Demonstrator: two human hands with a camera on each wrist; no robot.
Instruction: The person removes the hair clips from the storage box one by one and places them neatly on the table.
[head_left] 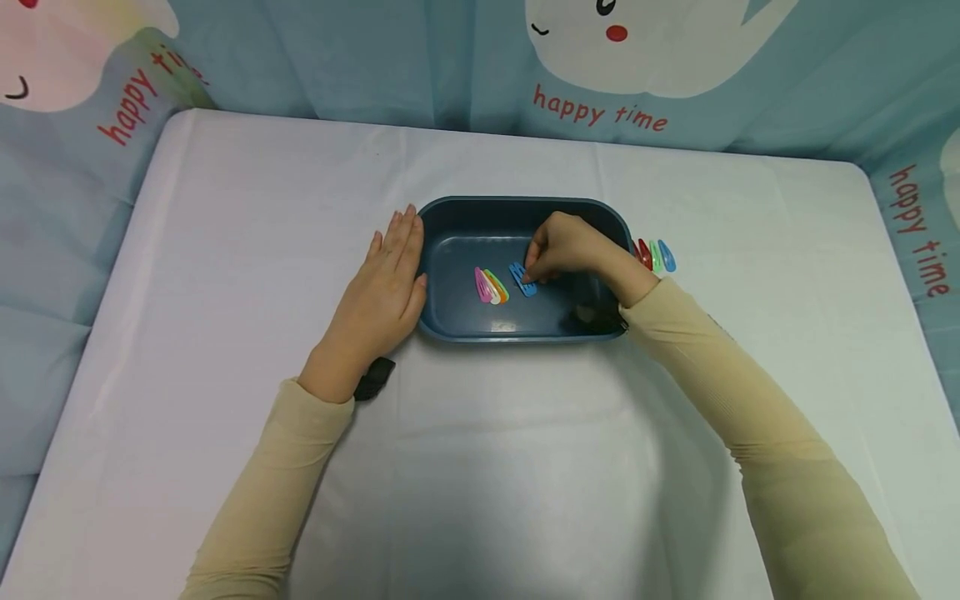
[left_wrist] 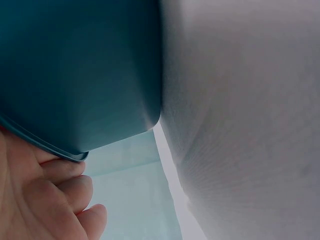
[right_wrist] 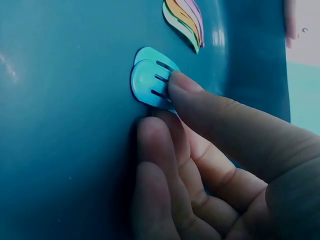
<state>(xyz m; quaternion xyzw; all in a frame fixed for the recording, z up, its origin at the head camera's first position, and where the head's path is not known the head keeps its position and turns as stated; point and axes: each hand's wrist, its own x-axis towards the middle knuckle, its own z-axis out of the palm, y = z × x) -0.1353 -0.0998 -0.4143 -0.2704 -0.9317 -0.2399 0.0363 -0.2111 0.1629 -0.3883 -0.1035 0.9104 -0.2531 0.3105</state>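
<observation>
Blue hair clips (right_wrist: 144, 79), two overlapped, inside the tray (head_left: 495, 339). Right hand (head_left: 570, 246) pinches at least the upper one; rounded ends jut past its fingers, long axis slanting far-left to near-right. Bunched clips (head_left: 492, 286) just left of those fingers; bare tray floor nearside. Left hand (head_left: 386, 283), farther off, rests straight-fingered against the tray's left end, grasping nothing. Loose clips (head_left: 656, 256) rightward, outside, on the surface (head_left: 487, 467).

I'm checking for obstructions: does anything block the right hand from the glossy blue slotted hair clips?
Nothing visible does: the right hand pinches the upper blue clip directly. The slim pink, orange and green hair clips lie apart, to the person's left.
</observation>
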